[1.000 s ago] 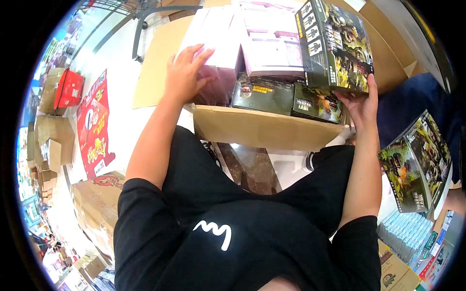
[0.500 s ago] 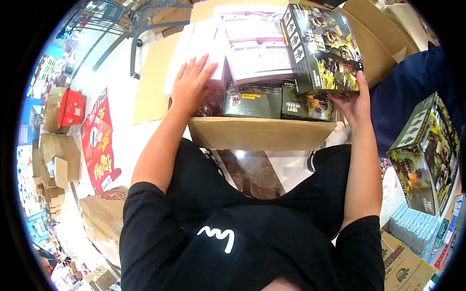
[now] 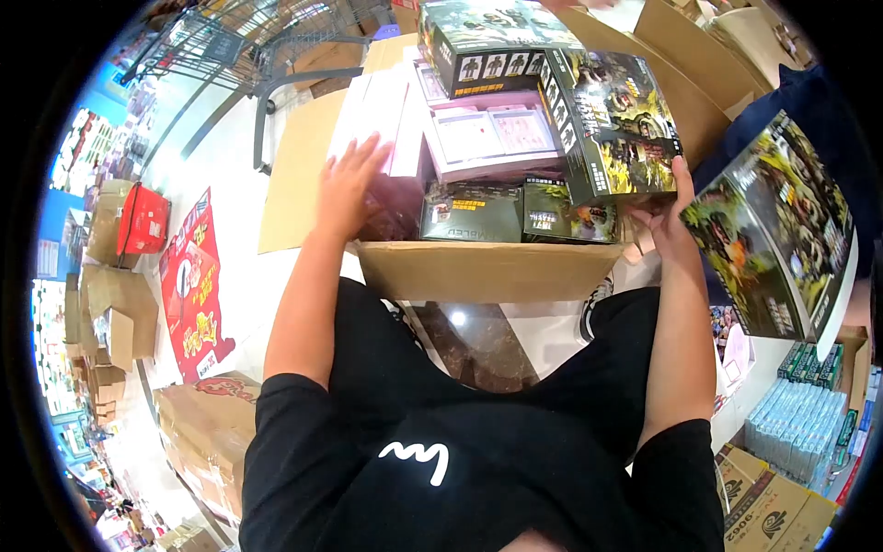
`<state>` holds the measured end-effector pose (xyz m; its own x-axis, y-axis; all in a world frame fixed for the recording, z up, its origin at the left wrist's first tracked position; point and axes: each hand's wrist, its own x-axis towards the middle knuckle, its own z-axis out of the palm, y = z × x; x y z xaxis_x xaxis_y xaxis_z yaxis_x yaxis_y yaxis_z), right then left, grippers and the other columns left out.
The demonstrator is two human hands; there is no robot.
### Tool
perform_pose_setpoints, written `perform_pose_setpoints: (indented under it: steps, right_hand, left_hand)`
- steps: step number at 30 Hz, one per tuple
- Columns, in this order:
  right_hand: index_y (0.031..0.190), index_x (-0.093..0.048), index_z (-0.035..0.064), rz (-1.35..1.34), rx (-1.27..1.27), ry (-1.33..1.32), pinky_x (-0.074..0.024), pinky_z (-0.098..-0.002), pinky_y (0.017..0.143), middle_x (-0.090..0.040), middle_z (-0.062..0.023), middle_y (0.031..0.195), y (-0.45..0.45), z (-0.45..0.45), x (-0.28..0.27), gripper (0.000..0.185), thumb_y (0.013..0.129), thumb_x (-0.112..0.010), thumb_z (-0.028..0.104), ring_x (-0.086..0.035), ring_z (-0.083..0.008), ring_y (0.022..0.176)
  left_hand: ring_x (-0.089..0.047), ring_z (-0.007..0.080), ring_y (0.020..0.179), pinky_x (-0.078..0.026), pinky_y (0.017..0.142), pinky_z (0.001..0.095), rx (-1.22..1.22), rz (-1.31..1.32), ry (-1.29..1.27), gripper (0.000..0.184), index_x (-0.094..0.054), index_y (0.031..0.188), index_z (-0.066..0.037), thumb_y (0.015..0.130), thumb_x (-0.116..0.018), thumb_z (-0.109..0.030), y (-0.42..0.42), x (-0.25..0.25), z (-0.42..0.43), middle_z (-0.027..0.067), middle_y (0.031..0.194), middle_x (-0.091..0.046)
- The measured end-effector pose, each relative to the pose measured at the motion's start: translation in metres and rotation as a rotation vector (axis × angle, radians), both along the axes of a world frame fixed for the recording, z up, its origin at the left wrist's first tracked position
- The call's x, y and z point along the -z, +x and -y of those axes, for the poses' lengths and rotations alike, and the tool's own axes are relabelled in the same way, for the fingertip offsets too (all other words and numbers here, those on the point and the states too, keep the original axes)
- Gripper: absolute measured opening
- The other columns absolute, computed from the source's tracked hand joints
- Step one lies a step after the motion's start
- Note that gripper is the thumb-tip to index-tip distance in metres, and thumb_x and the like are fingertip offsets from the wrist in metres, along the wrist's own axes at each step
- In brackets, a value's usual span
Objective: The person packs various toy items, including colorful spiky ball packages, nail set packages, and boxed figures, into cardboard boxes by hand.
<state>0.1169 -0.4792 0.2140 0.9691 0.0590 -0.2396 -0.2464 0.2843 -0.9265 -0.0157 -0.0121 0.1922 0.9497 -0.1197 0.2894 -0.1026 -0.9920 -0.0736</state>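
Observation:
A large cardboard carton (image 3: 487,274) stands open before me, packed with boxes. My left hand (image 3: 348,189) lies with its fingers spread against a white and pink box (image 3: 379,120) at the carton's left side. With thumb on the edge and fingers underneath, my right hand (image 3: 670,216) grips the near right corner of a dark toy box (image 3: 618,124) with jungle artwork. Another dark toy box (image 3: 497,46) sits at the far side, above a pink box with a pale window (image 3: 492,133). Two dark boxes, one of them a green-black box (image 3: 472,212), lie along the near wall.
To my right, another dark toy box (image 3: 777,230) is tilted beside a person in navy clothing (image 3: 782,92). Part of a hand shows at the top edge. A shopping cart (image 3: 248,55), a red basket (image 3: 143,219) and a taped carton (image 3: 207,428) are on the left.
A dark toy box has come into view at the far side, over the pink boxes. The tilted box on the right has moved up and inward. My hands keep their places on the boxes.

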Motion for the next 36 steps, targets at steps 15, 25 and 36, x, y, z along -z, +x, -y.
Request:
perform_pose_setpoints:
  steps: [15, 25, 36]
  right_hand:
    - [0.134, -0.054, 0.0090, -0.124, -0.045, 0.124, -0.0530, -0.0565, 0.095, -0.062, -0.0145, 0.124, 0.021, 0.053, 0.062, 0.049, 0.102, -0.048, 0.046, -0.062, -0.0367, 0.111]
    - [0.132, -0.056, 0.0094, -0.209, -0.026, -0.026, -0.0496, -0.0449, 0.091, -0.062, -0.0151, 0.121, -0.003, 0.014, -0.004, 0.075, 0.087, -0.060, 0.069, -0.059, -0.0305, 0.105]
    - [0.136, -0.054, 0.0076, -0.233, -0.028, -0.048, -0.0448, -0.0471, 0.098, -0.057, -0.0154, 0.130, 0.004, 0.019, 0.003, 0.083, 0.084, -0.061, 0.072, -0.056, -0.0322, 0.110]
  left_hand:
    - [-0.049, 0.0271, 0.138, -0.039, 0.109, 0.0549, -0.012, 0.112, -0.097, 0.094, -0.046, 0.148, -0.035, 0.066, -0.090, -0.018, 0.002, 0.014, -0.022, -0.0013, 0.151, -0.051]
    - [-0.048, 0.0306, 0.137, -0.046, 0.109, 0.0447, -0.061, 0.092, -0.235, 0.093, -0.053, 0.144, -0.026, 0.061, -0.091, -0.008, -0.003, 0.004, -0.033, 0.0042, 0.150, -0.050]
    - [-0.057, 0.0320, 0.127, -0.048, 0.107, 0.0413, 0.040, 0.242, -0.371, 0.079, -0.062, 0.131, -0.011, 0.059, -0.094, -0.023, -0.001, 0.024, -0.049, 0.0104, 0.136, -0.060]
